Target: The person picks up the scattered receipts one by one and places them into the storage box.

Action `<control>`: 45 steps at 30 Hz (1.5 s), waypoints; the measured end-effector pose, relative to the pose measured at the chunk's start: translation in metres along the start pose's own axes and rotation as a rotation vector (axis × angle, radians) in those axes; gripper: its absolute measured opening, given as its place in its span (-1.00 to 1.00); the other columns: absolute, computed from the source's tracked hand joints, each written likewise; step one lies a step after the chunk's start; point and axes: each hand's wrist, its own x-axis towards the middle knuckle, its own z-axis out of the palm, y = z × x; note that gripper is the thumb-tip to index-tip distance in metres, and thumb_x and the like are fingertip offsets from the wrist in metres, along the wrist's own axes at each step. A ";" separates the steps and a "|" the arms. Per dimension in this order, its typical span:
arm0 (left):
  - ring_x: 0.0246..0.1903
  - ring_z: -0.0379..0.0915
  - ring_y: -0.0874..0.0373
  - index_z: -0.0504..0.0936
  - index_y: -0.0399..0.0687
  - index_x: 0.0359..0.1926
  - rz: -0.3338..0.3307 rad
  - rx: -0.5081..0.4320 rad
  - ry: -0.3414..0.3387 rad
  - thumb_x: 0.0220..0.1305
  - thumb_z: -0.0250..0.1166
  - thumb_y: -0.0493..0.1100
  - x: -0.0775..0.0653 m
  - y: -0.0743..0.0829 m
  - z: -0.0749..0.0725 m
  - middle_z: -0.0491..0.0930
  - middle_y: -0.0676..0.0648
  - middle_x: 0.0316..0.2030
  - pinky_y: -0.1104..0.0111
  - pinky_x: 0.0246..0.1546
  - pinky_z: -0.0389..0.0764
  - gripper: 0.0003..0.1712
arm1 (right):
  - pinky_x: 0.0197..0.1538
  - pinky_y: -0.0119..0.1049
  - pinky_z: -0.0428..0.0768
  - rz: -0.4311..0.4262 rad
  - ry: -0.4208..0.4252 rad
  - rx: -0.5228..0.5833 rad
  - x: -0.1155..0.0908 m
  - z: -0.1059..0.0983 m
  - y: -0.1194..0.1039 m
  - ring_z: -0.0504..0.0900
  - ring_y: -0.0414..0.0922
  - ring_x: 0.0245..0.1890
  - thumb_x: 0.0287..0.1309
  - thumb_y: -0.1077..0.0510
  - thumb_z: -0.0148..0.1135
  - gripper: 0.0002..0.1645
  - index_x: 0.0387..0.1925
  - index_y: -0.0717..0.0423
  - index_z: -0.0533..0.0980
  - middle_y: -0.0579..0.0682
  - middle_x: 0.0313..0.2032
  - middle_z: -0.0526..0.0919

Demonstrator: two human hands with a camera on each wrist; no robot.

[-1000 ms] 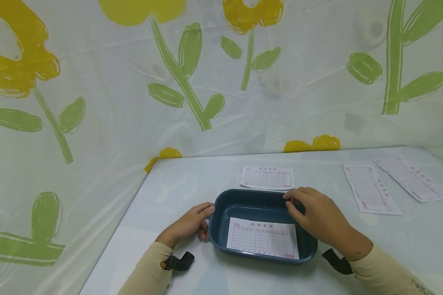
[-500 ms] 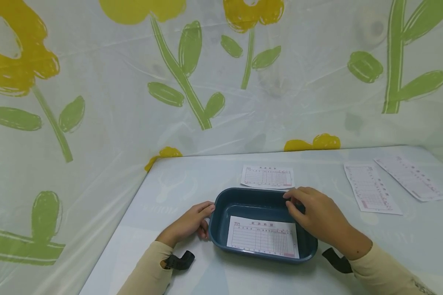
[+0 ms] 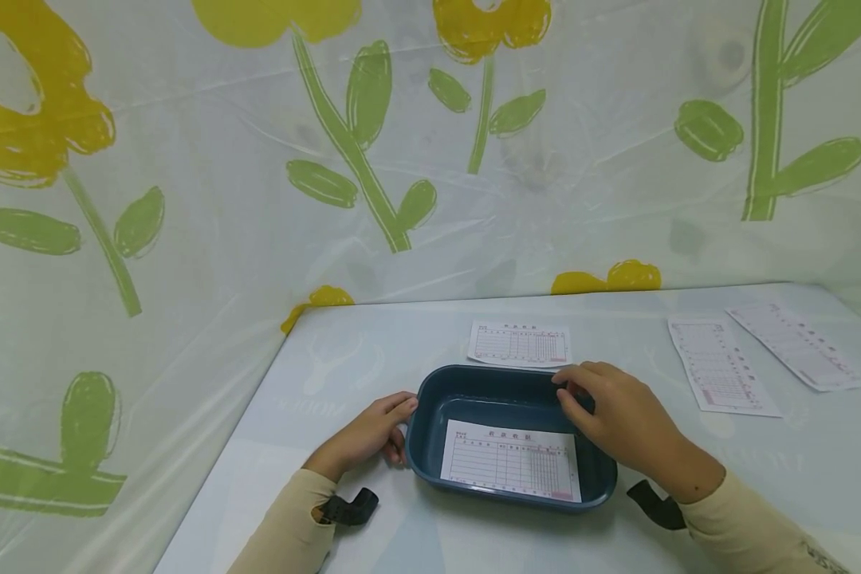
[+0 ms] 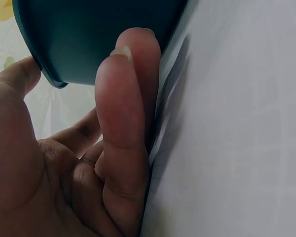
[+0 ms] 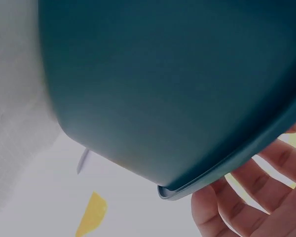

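Note:
A dark blue-green rectangular plastic tray (image 3: 488, 391) stands on the table, with a white printed receipt slip (image 3: 509, 461) lying flat inside. My left hand (image 3: 366, 430) rests against the tray's left end. In the left wrist view, the thumb touches the rim of the tray (image 4: 89, 39) and other fingertips lie by its outer wall. At the far right corner, my right hand (image 3: 620, 414) touches the rim with loosely bent fingers. The right wrist view has the outer wall of the tray (image 5: 163, 84) large, with the fingers of the right hand (image 5: 266, 192) spread beside its rim.
Just behind the tray lies another receipt slip (image 3: 520, 344). Two further slips, one upright (image 3: 721, 367) and one slanted (image 3: 796, 347), lie at the right of the white table (image 3: 316, 351). A flower-printed curtain (image 3: 244, 175) hangs along the back and left.

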 end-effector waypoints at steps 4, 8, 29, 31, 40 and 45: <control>-0.60 0.57 0.12 0.36 -0.02 0.39 0.002 0.000 -0.002 0.49 -0.05 0.31 0.000 0.000 0.000 0.67 -0.07 -0.43 0.33 -0.48 0.60 -0.31 | -0.24 -0.18 0.66 0.003 0.002 0.001 0.000 -0.001 0.001 0.60 -0.14 -0.32 0.18 0.16 0.36 -0.81 -0.15 0.09 0.67 0.00 -0.24 0.73; -0.60 0.57 0.13 0.35 -0.03 0.39 0.001 -0.002 -0.005 0.49 -0.05 0.31 -0.001 0.000 0.000 0.66 -0.07 -0.43 0.34 -0.48 0.60 -0.30 | -0.24 -0.18 0.65 0.011 0.007 0.002 0.001 -0.001 0.003 0.60 -0.16 -0.31 0.19 0.16 0.36 -0.81 -0.15 0.09 0.67 0.00 -0.24 0.73; -0.59 0.57 0.16 0.39 -0.08 0.36 0.023 -0.022 -0.013 0.54 -0.06 0.23 -0.002 0.005 0.000 0.63 -0.07 -0.31 0.35 -0.53 0.58 -0.37 | -0.21 -0.15 0.66 0.052 -0.023 -0.003 0.002 -0.002 0.004 0.60 -0.13 -0.30 0.21 0.16 0.34 -0.82 -0.15 0.09 0.66 -0.01 -0.25 0.72; -0.59 0.57 0.16 0.39 -0.09 0.36 0.025 -0.022 -0.017 0.54 -0.06 0.22 -0.002 0.005 0.000 0.63 -0.07 -0.30 0.34 -0.53 0.58 -0.37 | -0.21 -0.15 0.66 0.055 -0.026 -0.003 0.002 -0.002 0.004 0.60 -0.14 -0.30 0.21 0.16 0.34 -0.82 -0.15 0.09 0.66 0.00 -0.24 0.72; -0.59 0.57 0.15 0.39 -0.06 0.36 0.024 -0.019 -0.013 0.53 -0.06 0.26 -0.001 0.004 -0.001 0.63 -0.07 -0.31 0.34 -0.52 0.59 -0.35 | -0.24 -0.18 0.63 0.056 -0.038 -0.002 0.004 -0.002 0.007 0.59 -0.14 -0.32 0.21 0.15 0.34 -0.80 -0.13 0.09 0.66 -0.03 -0.28 0.72; -0.59 0.58 0.15 0.39 -0.04 0.36 0.022 -0.016 -0.018 0.50 -0.06 0.30 0.000 0.001 -0.002 0.65 -0.07 -0.31 0.34 -0.51 0.60 -0.33 | -0.18 -0.10 0.68 0.065 -0.053 0.001 0.003 -0.002 0.009 0.64 -0.13 -0.28 0.22 0.14 0.34 -0.79 -0.12 0.10 0.65 0.01 -0.22 0.74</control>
